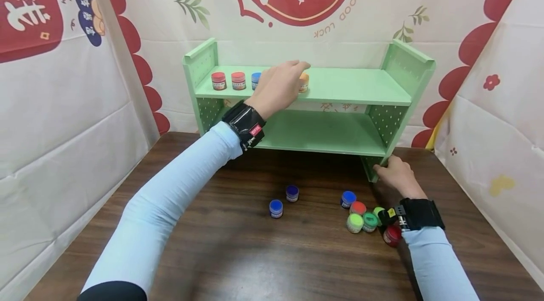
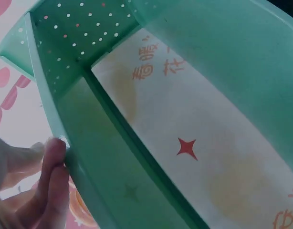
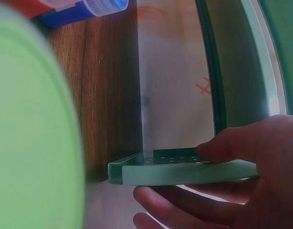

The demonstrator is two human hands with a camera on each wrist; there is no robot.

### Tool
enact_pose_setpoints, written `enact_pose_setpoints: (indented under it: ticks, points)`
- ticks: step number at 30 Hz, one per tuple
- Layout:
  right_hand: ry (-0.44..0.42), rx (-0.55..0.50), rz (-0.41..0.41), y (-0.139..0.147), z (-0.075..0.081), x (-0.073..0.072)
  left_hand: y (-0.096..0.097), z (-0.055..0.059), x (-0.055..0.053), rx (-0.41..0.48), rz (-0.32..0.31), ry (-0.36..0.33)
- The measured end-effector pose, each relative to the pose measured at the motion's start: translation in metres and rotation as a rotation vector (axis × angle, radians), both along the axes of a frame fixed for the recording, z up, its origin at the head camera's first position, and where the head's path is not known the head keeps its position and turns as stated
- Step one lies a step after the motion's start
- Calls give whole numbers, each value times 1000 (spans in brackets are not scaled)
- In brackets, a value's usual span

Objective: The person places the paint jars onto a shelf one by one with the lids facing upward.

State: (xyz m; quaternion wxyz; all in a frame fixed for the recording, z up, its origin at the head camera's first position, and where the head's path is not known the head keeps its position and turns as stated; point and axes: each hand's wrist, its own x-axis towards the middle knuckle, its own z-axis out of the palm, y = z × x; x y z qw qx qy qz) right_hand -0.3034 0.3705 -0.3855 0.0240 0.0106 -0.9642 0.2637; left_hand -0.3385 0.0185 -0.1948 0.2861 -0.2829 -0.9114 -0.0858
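Observation:
A light green two-tier shelf (image 1: 331, 131) stands on the brown table. My left hand (image 1: 278, 86) reaches over its upper board, beside an orange-lidded jar (image 1: 303, 82). In the left wrist view its bent fingers (image 2: 55, 160) are at the board's edge; whether they hold anything is hidden. Left of that hand, two red-lidded jars (image 1: 218, 81) and a blue-lidded jar (image 1: 255, 80) sit in a row on the upper board. My right hand (image 1: 399, 178) grips the lower end of the shelf's right side panel (image 3: 184, 174), thumb inside and fingers outside.
Two blue jars (image 1: 276, 209) stand mid-table. Close to my right wrist is a cluster of jars: blue (image 1: 348, 199), red (image 1: 358, 208), light green (image 1: 354, 223), green (image 1: 370, 222) and dark red (image 1: 392, 235). Printed cloth (image 1: 144, 46) hangs behind and on both sides.

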Motion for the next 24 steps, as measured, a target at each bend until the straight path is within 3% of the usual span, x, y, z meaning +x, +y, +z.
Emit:
enact_pose_setpoints:
  ticks: [2,5,7,9,12,15,18,20,24]
  points:
    - [4,2,0,1,-1,0,-3,-10,6,87,-45,71]
    - [12,11,1,2,-1,0,-10,-36,21,205,-124,174]
    - [14,11,-2,3,-1,0,-13,-56,31,247,-167,172]
    - [17,12,-5,4,-1,0,-16,-78,41,243,-197,101]
    - [22,20,-8,4,2,-1,-21,-109,49,169,-206,-84]
    - [22,28,-10,4,3,-1,-26,-135,52,59,-187,-283]
    - [10,22,-10,3,2,-1,-29,-157,52,-32,-156,-423]
    - [-1,13,-7,2,2,0,-30,-168,52,-77,-153,-479]
    - [-23,-9,-8,0,1,1,-27,-185,54,-112,-170,-525]
